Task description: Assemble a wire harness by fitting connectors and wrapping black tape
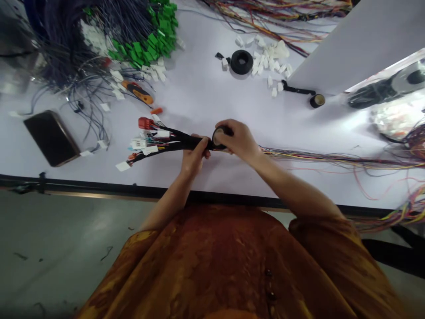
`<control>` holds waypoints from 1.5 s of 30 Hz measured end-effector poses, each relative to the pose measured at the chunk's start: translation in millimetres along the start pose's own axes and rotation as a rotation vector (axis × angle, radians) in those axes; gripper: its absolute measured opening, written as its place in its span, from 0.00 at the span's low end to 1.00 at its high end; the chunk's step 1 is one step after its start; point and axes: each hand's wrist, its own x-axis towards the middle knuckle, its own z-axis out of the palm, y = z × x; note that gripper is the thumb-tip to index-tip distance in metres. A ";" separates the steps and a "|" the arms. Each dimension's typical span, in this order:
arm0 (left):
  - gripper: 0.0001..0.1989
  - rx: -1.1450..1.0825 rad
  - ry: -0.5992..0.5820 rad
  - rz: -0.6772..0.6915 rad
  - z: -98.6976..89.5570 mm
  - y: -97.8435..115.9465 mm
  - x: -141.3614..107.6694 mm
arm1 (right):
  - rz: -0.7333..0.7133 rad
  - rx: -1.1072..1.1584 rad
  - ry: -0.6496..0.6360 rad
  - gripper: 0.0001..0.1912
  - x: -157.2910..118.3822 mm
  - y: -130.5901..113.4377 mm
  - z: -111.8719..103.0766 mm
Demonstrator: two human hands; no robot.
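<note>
While clamped, right-hand fingers (230, 128) on a black tape roll (217, 138), left-hand fingers (199, 148) around a wire harness (172, 141)

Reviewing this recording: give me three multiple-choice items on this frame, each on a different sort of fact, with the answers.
1. Which hand grips the black tape roll? A left, B right, C neither.
2. What colour is the uppermost connector on the wiring harness? A green, B red, C yellow.
3. In the head view, where is the smartphone? A left of the harness, B right of it, C under it.

1 B: the right hand closes over the roll.
2 B: its housing shows red.
3 A: it lies beyond the harness's connector end, toward the left.
</note>
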 end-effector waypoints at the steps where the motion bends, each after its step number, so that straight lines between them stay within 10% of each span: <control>1: 0.18 0.002 -0.002 0.009 0.7 0.0 0.0 | -0.050 -0.036 0.074 0.14 -15.6 7.8 7.9; 6: 0.17 0.022 -0.047 0.043 -2.0 1.4 -2.7 | -0.258 -0.175 0.081 0.24 -70.3 53.9 43.3; 12: 0.16 0.093 -0.136 0.060 -1.8 17.8 -14.5 | -0.436 -0.626 0.064 0.17 -72.7 44.3 15.5; 20: 0.16 0.108 -0.110 0.152 9.0 16.5 -33.7 | -0.187 -0.608 0.065 0.33 -31.9 46.6 32.7; 27: 0.15 0.035 -0.181 0.012 -0.6 14.8 -30.2 | -0.138 -0.126 -0.089 0.39 -24.9 44.8 8.3; 34: 0.14 0.052 -0.279 0.113 7.2 16.2 -26.5 | 0.167 0.348 -0.508 0.08 10.3 47.5 -24.0; 37: 0.12 0.057 -0.365 0.169 10.0 18.9 -26.5 | 0.317 0.387 -0.576 0.11 20.1 50.1 -14.0; 45: 0.12 0.223 -0.247 0.187 -4.9 7.3 -14.4 | 0.173 0.513 -0.147 0.08 33.9 37.6 -3.3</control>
